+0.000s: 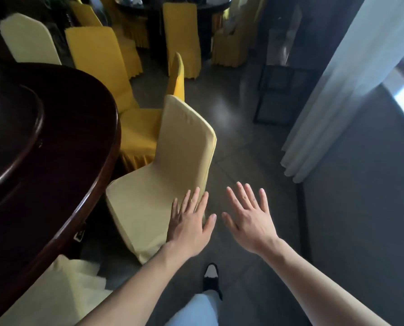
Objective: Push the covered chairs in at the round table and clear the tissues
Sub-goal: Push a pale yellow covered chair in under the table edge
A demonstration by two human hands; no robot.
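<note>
Dark wood of the round table [62, 147] fills the left side; a pale covered chair [172, 165] stands just beside its rim, seat turned toward it; a deeper yellow chair [137, 132] stands beyond that one; the left hand [191, 222] hangs over the pale seat's near corner, fingers straight and spread; the right hand [248, 220] hovers over the floor, spread too, holding nothing; no tissues show.

A white curtain [351, 90] is seen hanging at the right, down to the grey tiled floor [255, 161]. A second dark table [172, 5] with yellow skirting stands at top centre. A dark metal frame [283, 90] stands beside the curtain. A black shoe [211, 278] rests on the floor at bottom centre.
</note>
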